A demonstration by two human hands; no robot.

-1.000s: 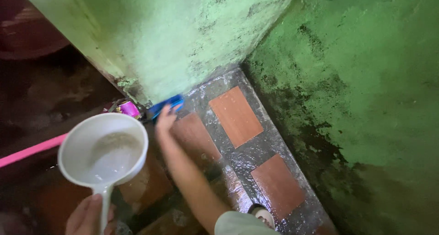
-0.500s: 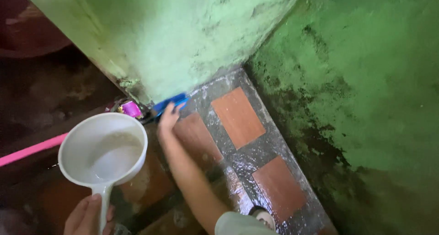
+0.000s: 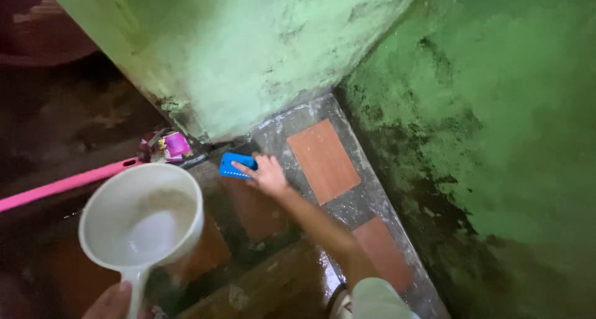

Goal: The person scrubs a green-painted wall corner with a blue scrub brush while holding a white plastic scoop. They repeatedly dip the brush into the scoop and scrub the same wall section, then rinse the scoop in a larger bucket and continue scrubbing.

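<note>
- Sliding blue scrub brush [image 3: 236, 165] down off the wall base onto wet floor, dipper tilting slightly since earlier frame.
- Gripping white dipper [image 3: 143, 219] by handle, left hand [image 3: 112, 303] closed, keeping water level.
- Pressing brush flat, right hand [image 3: 268, 175] fingers curled over it, scrubbing tiles [image 3: 323, 160].
- Lying beyond: pink stick [image 3: 62, 185], green wall [image 3: 261, 52].

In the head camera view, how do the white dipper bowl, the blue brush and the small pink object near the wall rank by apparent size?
Largest to smallest:
1. White dipper bowl, though it is nearest the camera, which enlarges it.
2. Blue brush, partly covered by the right hand.
3. Small pink object; it looks close in size to the brush, so this order is unsure.
</note>
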